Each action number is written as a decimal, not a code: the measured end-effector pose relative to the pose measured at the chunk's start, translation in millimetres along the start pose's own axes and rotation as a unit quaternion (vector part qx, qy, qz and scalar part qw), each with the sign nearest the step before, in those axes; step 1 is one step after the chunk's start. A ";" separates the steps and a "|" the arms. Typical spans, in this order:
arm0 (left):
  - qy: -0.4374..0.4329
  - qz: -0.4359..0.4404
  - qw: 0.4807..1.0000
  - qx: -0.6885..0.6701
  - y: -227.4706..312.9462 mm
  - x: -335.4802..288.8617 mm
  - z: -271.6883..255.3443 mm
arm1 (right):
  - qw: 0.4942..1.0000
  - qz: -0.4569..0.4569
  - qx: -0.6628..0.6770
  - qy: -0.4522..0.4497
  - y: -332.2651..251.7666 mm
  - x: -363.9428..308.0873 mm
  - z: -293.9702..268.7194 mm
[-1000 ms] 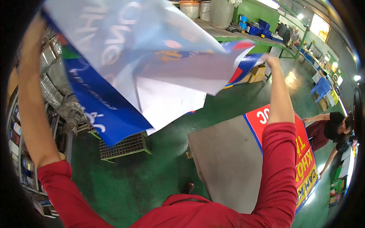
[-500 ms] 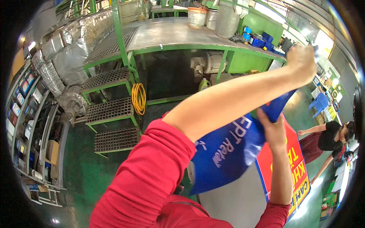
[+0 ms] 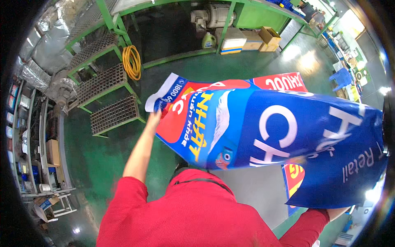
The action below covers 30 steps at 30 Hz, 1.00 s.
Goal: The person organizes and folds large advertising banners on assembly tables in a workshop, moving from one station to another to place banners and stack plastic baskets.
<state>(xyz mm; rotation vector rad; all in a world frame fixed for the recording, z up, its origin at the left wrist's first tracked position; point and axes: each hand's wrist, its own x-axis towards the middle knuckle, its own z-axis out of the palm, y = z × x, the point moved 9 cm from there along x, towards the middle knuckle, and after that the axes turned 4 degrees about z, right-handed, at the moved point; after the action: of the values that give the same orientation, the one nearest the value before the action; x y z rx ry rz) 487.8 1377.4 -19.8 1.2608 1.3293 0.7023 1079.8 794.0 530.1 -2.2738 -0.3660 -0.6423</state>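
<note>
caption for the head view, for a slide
A person in red holds a printed blue-and-red banner, left hand at one end, above a green floor.

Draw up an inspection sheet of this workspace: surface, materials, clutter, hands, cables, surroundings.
Surface: grey surface, flat, partly hidden from view.
Materials: blue printed banner, buckled, held off the grey surface; red-and-yellow sheet partly visible beneath it.
Clutter: cardboard boxes and a green jug by the green-framed bench.
Hands: left hand grips the banner's edge; right hand is at its lower edge, fingers hidden.
Cables: coiled yellow hose or cable, beside the grated steps.
Surroundings: motor under the bench; green floor.
</note>
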 end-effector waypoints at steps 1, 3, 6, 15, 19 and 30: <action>-0.024 -0.133 0.990 -0.039 -83.5 -24.6 21.4 | 1.000 0.010 -0.004 0.009 10.3 1.5 -13.8; -0.196 -0.211 0.952 -0.107 -53.9 -133.6 100.2 | 0.997 0.046 -0.040 0.044 43.9 -7.3 -64.8; -0.092 -0.482 0.809 -0.325 -143.9 -177.0 140.6 | 0.996 0.058 -0.041 0.059 49.0 -10.3 -88.1; -0.157 -0.412 0.776 -0.450 -210.1 -98.5 233.2 | 0.991 0.073 -0.057 0.098 28.1 -8.6 -126.5; -0.083 -0.451 0.762 -0.458 -241.3 -79.6 232.0 | 0.990 0.067 -0.062 0.106 7.7 3.7 -127.3; -0.034 -0.132 0.816 -0.561 -100.8 141.0 129.8 | 0.997 0.032 -0.034 0.065 2.9 109.6 -51.1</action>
<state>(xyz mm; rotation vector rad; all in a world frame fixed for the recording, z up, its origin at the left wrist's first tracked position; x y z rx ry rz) 609.7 1449.8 -183.4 0.1274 0.7351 0.9974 1155.3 762.7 619.3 -2.2837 -0.2099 -0.7762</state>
